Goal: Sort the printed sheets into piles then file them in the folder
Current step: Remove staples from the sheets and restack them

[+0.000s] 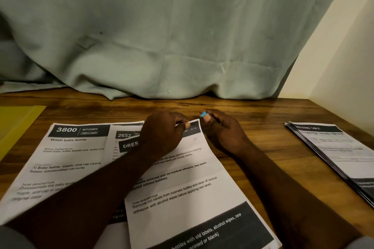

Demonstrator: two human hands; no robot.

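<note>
**Both hands at the top corner of a sheet**

My left hand (162, 133) pinches the top edge of the label-removal sheet (188, 188), which lies in front of me, slanted across the wooden worktop (253, 111). My right hand (220, 129) sits just beside that corner, fingers curled, pinching a small blue object (203, 115); I cannot tell what it is. Under the sheet lies another headed 2652 (124, 135), and left of that the kitchen sheet (60, 157) about washing a baby bottle. A pile of sheets headed Dressing Table (344, 153) lies well apart on my right. The yellow folder (14, 125) rests at the far left edge. A grey-green cloth (162, 26) hangs at the back.
</note>
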